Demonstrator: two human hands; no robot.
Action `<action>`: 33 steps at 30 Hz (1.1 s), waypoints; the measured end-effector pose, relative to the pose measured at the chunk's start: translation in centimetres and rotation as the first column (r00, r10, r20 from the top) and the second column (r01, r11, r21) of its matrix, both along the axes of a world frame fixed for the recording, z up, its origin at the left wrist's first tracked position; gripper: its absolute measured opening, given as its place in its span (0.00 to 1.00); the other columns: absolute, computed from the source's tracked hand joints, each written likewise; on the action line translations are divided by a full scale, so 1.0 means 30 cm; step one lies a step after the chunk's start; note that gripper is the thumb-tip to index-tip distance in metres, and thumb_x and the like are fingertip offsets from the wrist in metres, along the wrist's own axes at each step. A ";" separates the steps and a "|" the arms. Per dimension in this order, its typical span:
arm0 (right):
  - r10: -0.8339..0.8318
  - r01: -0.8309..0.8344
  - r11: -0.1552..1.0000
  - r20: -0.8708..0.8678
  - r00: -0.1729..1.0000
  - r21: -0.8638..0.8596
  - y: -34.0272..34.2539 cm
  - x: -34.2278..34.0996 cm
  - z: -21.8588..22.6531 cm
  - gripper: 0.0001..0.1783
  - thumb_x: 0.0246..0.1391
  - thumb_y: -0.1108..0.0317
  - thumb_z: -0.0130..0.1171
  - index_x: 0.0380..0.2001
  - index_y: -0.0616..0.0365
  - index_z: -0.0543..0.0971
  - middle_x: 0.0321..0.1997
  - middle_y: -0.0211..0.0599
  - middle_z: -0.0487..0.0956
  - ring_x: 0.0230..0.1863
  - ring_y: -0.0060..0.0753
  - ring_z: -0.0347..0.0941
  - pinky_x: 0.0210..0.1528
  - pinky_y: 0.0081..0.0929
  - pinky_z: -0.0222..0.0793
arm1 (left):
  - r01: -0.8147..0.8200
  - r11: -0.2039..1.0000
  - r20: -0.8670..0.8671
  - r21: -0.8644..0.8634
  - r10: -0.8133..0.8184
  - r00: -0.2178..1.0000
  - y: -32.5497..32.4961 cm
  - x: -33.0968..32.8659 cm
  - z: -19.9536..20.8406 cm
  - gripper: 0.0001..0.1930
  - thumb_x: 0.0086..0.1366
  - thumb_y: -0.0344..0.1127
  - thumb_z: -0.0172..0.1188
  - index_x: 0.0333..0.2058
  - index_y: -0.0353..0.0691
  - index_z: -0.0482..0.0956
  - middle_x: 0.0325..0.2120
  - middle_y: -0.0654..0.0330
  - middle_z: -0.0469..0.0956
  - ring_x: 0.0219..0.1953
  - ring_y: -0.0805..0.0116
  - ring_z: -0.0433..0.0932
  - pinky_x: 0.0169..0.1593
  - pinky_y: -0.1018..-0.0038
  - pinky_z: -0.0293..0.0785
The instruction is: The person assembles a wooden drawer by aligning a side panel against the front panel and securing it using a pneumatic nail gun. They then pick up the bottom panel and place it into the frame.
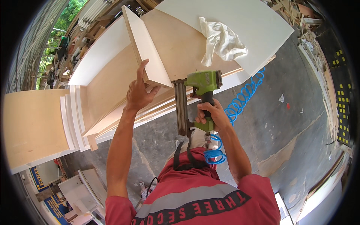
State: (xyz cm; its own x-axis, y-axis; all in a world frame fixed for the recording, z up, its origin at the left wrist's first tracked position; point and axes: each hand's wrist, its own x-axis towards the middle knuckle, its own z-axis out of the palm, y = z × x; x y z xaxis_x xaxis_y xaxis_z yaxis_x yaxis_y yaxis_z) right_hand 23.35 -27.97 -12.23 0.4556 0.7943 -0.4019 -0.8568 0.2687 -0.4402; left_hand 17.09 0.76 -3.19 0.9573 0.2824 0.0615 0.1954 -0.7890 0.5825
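My right hand (pixel 214 115) is wrapped round the grip of a green pneumatic nail gun (pixel 200 82). The gun's nose meets the near end of an upright white-faced board (pixel 152 56), and its long dark magazine points back toward me. A coiled blue air hose (pixel 242 99) runs from the fitting at the bottom of the grip. With fingers and thumb around its near end, my left hand (pixel 140 92) steadies that same board. The board stands on edge on a wide plywood panel (pixel 176 37).
A crumpled white cloth (pixel 223 41) lies on a white panel (pixel 258 26) at the far right of the work. Stacked boards and a light wooden panel (pixel 33 123) stand at the left. Wood scraps (pixel 305 18) are heaped at the far right. Grey floor (pixel 270 123) shows below.
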 end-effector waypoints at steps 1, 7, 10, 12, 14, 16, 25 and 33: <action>0.000 0.001 1.000 0.000 1.000 0.010 0.009 0.000 -0.001 0.18 0.63 0.72 0.60 0.54 0.66 0.76 0.21 0.33 0.72 0.16 0.28 0.68 0.33 0.34 0.76 | -0.002 1.000 0.004 -0.014 0.002 1.000 0.000 -0.003 0.001 0.54 0.57 0.27 0.74 0.75 0.53 0.49 0.51 0.45 0.84 0.52 0.43 0.85 0.54 0.55 0.82; 0.017 -0.017 1.000 -0.030 0.999 0.024 0.027 -0.010 -0.038 0.17 0.64 0.72 0.59 0.54 0.67 0.76 0.21 0.32 0.72 0.17 0.28 0.68 0.33 0.33 0.76 | 0.002 1.000 -0.009 -0.025 -0.002 1.000 -0.004 0.003 -0.004 0.53 0.58 0.25 0.73 0.75 0.53 0.48 0.56 0.44 0.81 0.54 0.45 0.85 0.57 0.56 0.82; 0.032 -0.031 0.999 -0.036 0.999 0.023 0.032 -0.012 -0.055 0.17 0.64 0.71 0.60 0.53 0.67 0.76 0.21 0.32 0.72 0.17 0.27 0.68 0.32 0.33 0.76 | -0.003 0.999 -0.017 -0.040 0.003 1.000 -0.008 0.007 -0.004 0.53 0.58 0.24 0.73 0.75 0.53 0.48 0.56 0.44 0.81 0.54 0.46 0.85 0.57 0.56 0.81; 0.040 -0.039 0.999 -0.031 0.999 0.022 0.034 -0.012 -0.068 0.17 0.64 0.71 0.60 0.53 0.67 0.76 0.21 0.31 0.72 0.17 0.27 0.68 0.32 0.33 0.76 | -0.004 0.999 -0.016 -0.048 0.003 1.000 -0.007 0.009 -0.005 0.53 0.58 0.24 0.73 0.75 0.53 0.48 0.56 0.44 0.81 0.54 0.46 0.85 0.58 0.55 0.81; 0.051 -0.050 0.998 -0.026 0.998 0.027 0.039 -0.013 -0.063 0.17 0.64 0.71 0.59 0.54 0.67 0.77 0.21 0.31 0.72 0.17 0.27 0.68 0.32 0.33 0.76 | -0.004 0.999 -0.014 -0.049 0.003 1.000 -0.005 0.007 -0.002 0.53 0.58 0.23 0.73 0.75 0.53 0.48 0.56 0.44 0.81 0.54 0.46 0.85 0.58 0.55 0.80; 0.046 -0.045 0.999 -0.033 0.998 0.029 0.042 -0.015 -0.071 0.18 0.64 0.71 0.59 0.55 0.67 0.77 0.21 0.31 0.72 0.17 0.27 0.68 0.32 0.33 0.76 | 0.000 0.998 -0.015 -0.058 -0.001 1.000 -0.004 0.007 -0.001 0.53 0.58 0.23 0.73 0.75 0.53 0.47 0.56 0.44 0.81 0.54 0.46 0.85 0.58 0.56 0.80; 0.039 -0.038 0.999 -0.048 0.998 0.034 0.040 -0.013 -0.071 0.19 0.65 0.72 0.57 0.58 0.66 0.77 0.19 0.29 0.70 0.16 0.24 0.66 0.31 0.32 0.74 | 0.022 0.997 -0.008 -0.070 -0.023 1.000 -0.001 0.008 -0.007 0.53 0.58 0.21 0.72 0.75 0.52 0.47 0.59 0.43 0.79 0.52 0.48 0.86 0.57 0.58 0.81; 0.036 -0.029 0.997 -0.095 0.995 0.071 0.041 -0.016 -0.103 0.13 0.65 0.71 0.58 0.49 0.65 0.77 0.20 0.31 0.72 0.16 0.25 0.67 0.32 0.33 0.76 | 0.020 0.997 -0.012 -0.073 -0.021 1.000 -0.005 0.014 -0.006 0.53 0.59 0.22 0.72 0.75 0.51 0.47 0.58 0.43 0.79 0.53 0.47 0.85 0.57 0.57 0.82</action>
State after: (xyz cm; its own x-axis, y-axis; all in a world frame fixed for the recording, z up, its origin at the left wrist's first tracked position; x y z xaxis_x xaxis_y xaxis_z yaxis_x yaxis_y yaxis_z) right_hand 22.87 -26.75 -15.31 0.3910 0.8356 -0.3859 -0.9029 0.2669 -0.3369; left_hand 17.50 0.63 -3.37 0.9634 0.2664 0.0295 0.1875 -0.7484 0.6362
